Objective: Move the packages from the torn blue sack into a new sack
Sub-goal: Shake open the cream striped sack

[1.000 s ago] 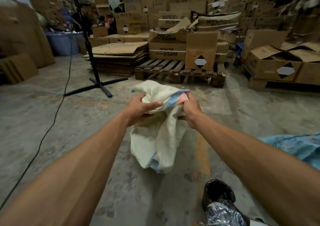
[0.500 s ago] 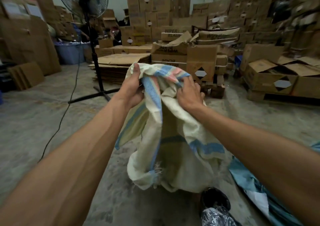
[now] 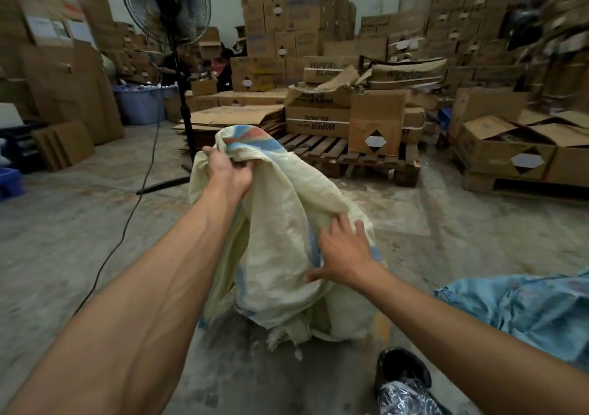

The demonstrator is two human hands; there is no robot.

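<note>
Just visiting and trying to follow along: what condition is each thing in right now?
Cream sack: unfolded, held up, bottom on the floor.
Left hand: gripping the sack's top edge.
Right hand: fingers spread on the sack's side.
Blue sack: lying crumpled on the floor.
Standing fan: upright.
Cardboard box: flaps open.

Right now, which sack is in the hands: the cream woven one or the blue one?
The cream woven sack with blue and red stripes: left hand grips its top, right hand presses its side. The crumpled blue sack lies untouched on the floor.

A standing fan stands left of a wooden pallet stacked with cardboard boxes.
</note>
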